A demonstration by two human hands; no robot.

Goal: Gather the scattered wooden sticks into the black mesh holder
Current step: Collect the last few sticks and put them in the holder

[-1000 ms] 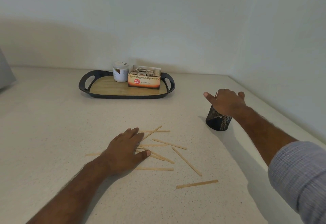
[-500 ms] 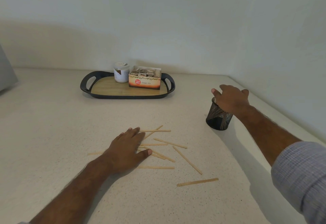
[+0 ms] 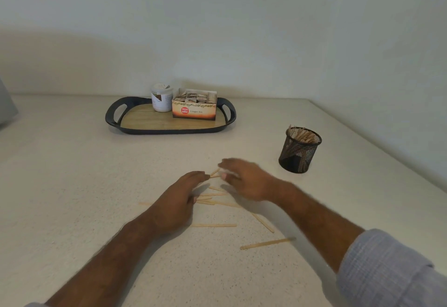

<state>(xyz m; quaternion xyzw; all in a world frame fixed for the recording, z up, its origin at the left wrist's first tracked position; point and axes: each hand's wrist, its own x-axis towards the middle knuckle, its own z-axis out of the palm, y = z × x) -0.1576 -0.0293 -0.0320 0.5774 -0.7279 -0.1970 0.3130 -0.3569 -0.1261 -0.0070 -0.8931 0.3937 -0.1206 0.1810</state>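
While both hands hover fingers-apart — left hand (image 3: 176,206), right hand (image 3: 244,181) — over the wooden sticks (image 3: 214,225) near us, we judge a hasty sweep could scatter them; mesh holder (image 3: 299,150) stands far right.

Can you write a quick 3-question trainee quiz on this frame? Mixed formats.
1. True or false: the black mesh holder already has wooden sticks standing in it.
2. Multiple choice: where is the right hand? A) on the holder's rim; B) over the scattered sticks, next to the left hand; C) on the tray.
3. Fill in: the box on the tray is labelled Ginger ___.

Key: 1 true. 2 B. 3 Tea.
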